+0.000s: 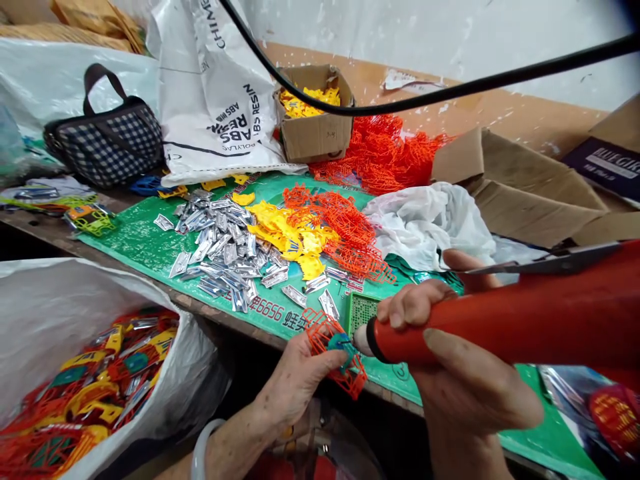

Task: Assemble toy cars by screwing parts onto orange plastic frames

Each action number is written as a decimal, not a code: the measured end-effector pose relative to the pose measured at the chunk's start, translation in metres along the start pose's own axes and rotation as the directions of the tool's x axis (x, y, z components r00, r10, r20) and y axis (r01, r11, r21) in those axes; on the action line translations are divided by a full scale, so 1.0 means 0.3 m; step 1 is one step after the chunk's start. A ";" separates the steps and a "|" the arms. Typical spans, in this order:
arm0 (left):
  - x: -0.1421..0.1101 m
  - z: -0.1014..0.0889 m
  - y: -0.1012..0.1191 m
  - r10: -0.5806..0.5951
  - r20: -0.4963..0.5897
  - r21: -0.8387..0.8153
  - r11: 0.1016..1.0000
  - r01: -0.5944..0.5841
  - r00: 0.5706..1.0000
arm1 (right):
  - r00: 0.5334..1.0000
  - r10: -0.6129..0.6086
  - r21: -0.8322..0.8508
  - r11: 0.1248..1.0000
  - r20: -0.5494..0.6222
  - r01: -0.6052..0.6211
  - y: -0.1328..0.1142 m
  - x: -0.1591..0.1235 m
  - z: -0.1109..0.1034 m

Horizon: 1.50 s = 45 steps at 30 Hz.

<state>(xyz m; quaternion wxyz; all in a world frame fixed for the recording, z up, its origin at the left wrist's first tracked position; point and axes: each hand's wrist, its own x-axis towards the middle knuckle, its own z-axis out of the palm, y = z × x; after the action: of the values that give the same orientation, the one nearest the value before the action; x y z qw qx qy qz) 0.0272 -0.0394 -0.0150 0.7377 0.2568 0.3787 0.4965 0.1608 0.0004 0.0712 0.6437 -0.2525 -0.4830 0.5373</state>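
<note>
My left hand [295, 380] pinches a small red lattice piece [340, 353] with a teal part in its middle, held at the table's front edge. My right hand [450, 360] is wrapped round a thick red tool [500, 320], whose pale tip touches the teal part. A black cable [400, 100] loops overhead from the tool's side. On the green mat [135, 240] behind lie several silver foil pieces [225, 253], yellow plastic parts [285, 233] and more red lattice pieces [350, 233]. A small green grid piece [363, 312] sits just behind my hands.
A white sack [75, 300] at lower left holds assembled red, yellow and teal pieces. At the back stand a checked handbag [107, 143], a white resin bag [210, 93], a cardboard box of yellow parts [313, 113], a red lattice heap [385, 153], crumpled white plastic [430, 220] and flattened cardboard [530, 193].
</note>
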 end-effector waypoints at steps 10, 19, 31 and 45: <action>-0.004 -0.005 -0.004 0.037 0.028 0.020 0.999 -0.037 0.999 | 1.000 -0.002 -0.042 0.999 0.008 0.002 -0.014 -0.004 0.005; -0.014 0.005 -0.003 0.070 0.037 0.030 0.997 -0.071 0.997 | 1.000 -0.003 -0.083 0.997 -0.008 0.003 -0.025 -0.004 0.012; -0.033 0.012 -0.001 0.055 0.042 0.069 0.996 -0.058 0.998 | 0.999 -0.013 -0.099 0.995 -0.040 0.009 -0.029 -0.006 0.033; -0.027 0.012 -0.032 0.007 -0.018 -0.001 1.000 -0.007 1.000 | 0.999 -0.022 -0.114 0.993 -0.038 0.017 -0.024 -0.026 0.023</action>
<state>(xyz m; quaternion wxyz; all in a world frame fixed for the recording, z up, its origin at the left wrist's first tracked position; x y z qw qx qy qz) 0.0334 -0.0506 -0.0177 0.7325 0.2534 0.3843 0.5016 0.1581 -0.0105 0.0772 0.6428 -0.2946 -0.5025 0.4975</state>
